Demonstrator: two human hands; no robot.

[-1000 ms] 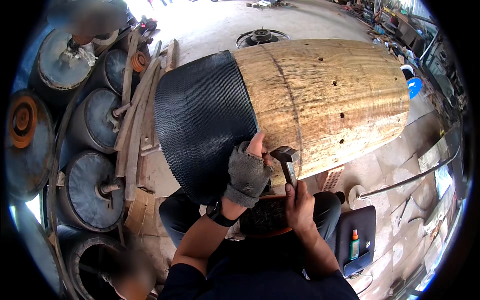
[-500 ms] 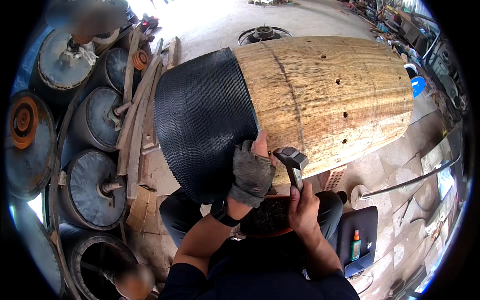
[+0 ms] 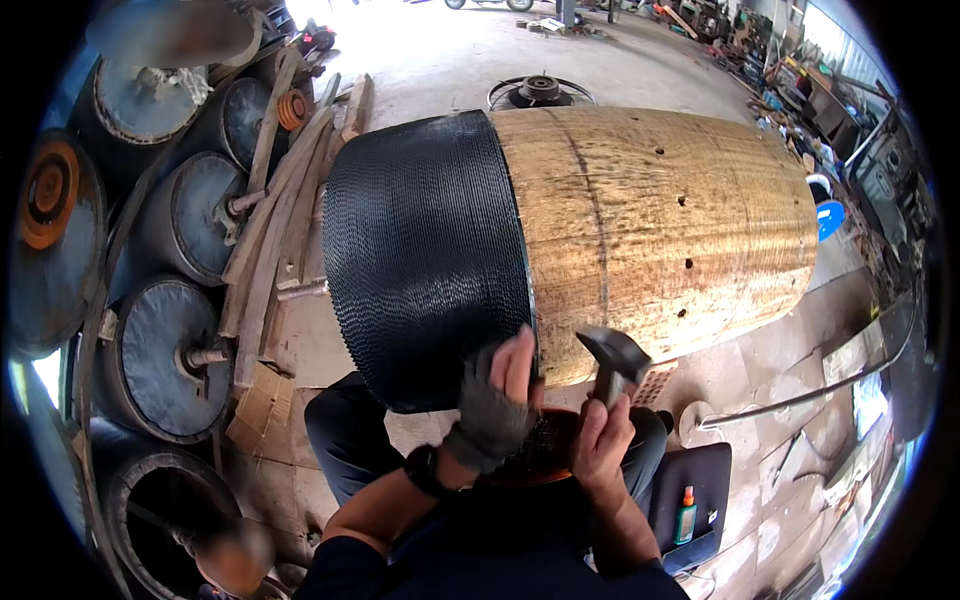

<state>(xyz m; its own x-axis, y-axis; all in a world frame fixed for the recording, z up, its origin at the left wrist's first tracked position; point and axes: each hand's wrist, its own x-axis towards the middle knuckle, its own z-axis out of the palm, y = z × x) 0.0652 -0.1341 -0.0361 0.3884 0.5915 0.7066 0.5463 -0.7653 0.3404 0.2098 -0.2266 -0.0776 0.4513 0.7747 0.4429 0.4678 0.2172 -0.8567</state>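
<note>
A large wooden drum (image 3: 660,220) with small dark holes lies on its side in front of me. Black ridged material (image 3: 425,230) wraps its left part, ending in an edge near the middle. In my right hand (image 3: 603,440) is a hammer (image 3: 615,355), its head raised just before the drum's lower side. My left hand (image 3: 497,400), in a grey fingerless glove, is by the lower end of the black edge. Motion blurs its fingers, so what they hold is unclear. Below it, between my legs, sits an orange-rimmed bowl (image 3: 540,478) with dark contents I cannot make out.
Several dark rollers (image 3: 170,360) with metal end plates and shafts stack at the left. Wooden planks (image 3: 265,250) lean against them. A wheel-like metal part (image 3: 541,90) lies behind the drum. At the right are a dark seat (image 3: 690,480) bearing a green bottle (image 3: 686,515), and a long rod (image 3: 800,407).
My left hand has moved down from the black edge toward the bowl. The hammer has shifted right and slightly down. The whole view has tilted, showing more of the far floor.
</note>
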